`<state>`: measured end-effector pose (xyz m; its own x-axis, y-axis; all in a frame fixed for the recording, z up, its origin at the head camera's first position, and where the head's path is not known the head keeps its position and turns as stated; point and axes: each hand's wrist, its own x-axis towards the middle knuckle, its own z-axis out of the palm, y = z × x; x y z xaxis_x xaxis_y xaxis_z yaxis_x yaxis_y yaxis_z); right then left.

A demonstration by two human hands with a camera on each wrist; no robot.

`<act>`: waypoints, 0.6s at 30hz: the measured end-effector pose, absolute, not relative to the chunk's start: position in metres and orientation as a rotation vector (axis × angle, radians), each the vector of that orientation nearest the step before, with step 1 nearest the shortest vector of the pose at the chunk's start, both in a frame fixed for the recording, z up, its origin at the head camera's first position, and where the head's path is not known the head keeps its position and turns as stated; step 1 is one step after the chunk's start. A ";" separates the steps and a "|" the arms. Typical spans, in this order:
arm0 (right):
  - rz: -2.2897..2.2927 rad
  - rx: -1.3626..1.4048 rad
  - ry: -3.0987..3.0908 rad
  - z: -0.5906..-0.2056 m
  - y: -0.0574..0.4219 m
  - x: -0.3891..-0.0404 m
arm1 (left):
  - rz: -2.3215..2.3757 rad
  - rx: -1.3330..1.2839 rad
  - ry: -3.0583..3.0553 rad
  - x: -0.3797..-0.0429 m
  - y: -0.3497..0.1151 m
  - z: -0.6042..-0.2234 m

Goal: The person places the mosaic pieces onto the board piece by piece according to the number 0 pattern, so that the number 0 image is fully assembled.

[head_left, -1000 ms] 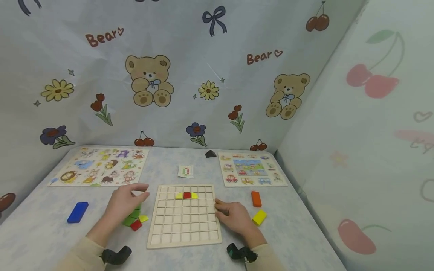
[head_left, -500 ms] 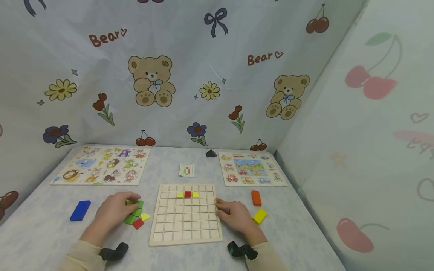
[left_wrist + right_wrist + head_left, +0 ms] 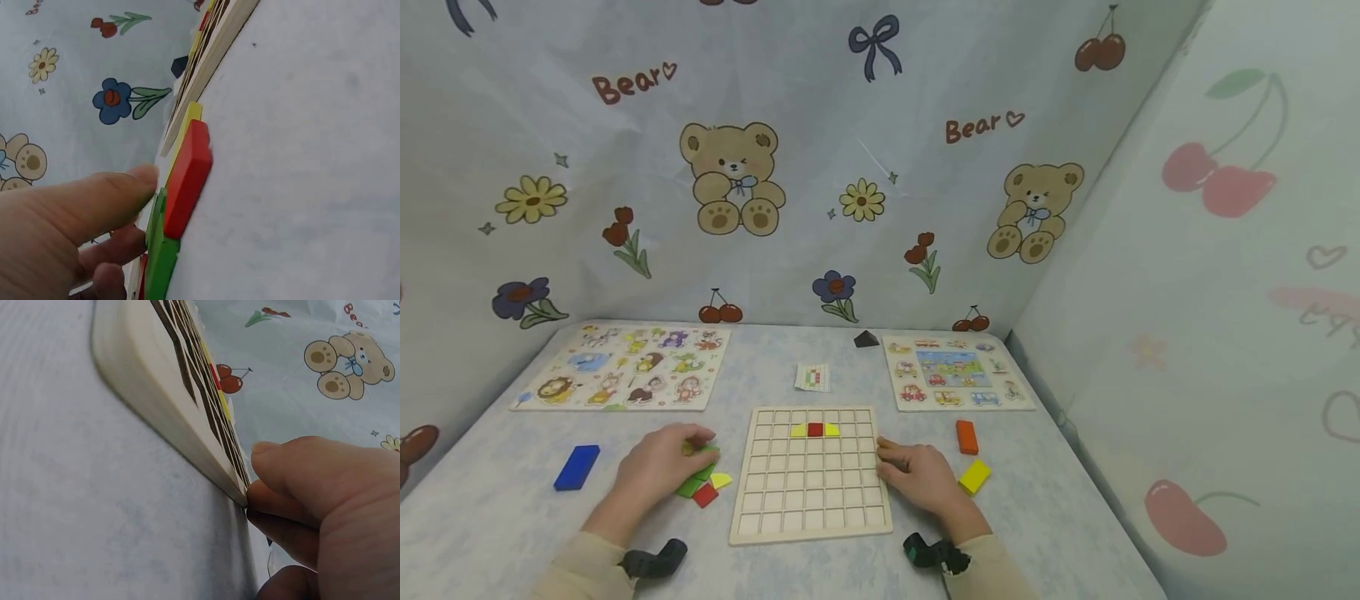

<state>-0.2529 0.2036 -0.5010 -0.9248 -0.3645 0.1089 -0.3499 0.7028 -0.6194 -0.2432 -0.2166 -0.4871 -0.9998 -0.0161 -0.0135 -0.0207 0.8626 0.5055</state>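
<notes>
Behind a pale bench [image 3: 1022,525] hangs a white backdrop [image 3: 820,108] printed with bears, flowers and cherries, and on the bench a wooden grid board [image 3: 805,507] lies flat between the person's hands, a red square [image 3: 816,430] flanked by two yellow pieces in one of its upper rows. The left hand [image 3: 658,462] is at the green pieces [image 3: 688,487] left of the board, beside a red block [image 3: 705,495], though whether it pinches one cannot be told. The right hand [image 3: 921,477], fingers loosely extended, touches the board's right edge.
</notes>
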 end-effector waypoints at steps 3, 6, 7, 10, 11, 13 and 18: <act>-1.040 -0.605 2.877 -0.501 0.203 -0.253 | 0.771 -0.068 3.026 -0.241 -0.215 -0.485; -1.047 -0.608 2.875 -0.502 0.203 -0.253 | 0.752 -0.092 3.029 -0.240 -0.211 -0.484; -1.055 -0.598 2.872 -0.502 0.203 -0.253 | 0.754 -0.089 3.031 -0.240 -0.210 -0.485; -1.058 -0.597 2.870 -0.502 0.203 -0.253 | 0.761 -0.058 3.044 -0.241 -0.205 -0.487; -1.061 -0.597 2.868 -0.502 0.203 -0.253 | 0.754 -0.053 3.054 -0.241 -0.203 -0.487; -1.064 -0.598 2.867 -0.502 0.203 -0.253 | 0.740 -0.050 3.067 -0.241 -0.201 -0.489; -1.070 -0.585 2.867 -0.502 0.204 -0.253 | 0.731 -0.047 3.085 -0.240 -0.200 -0.489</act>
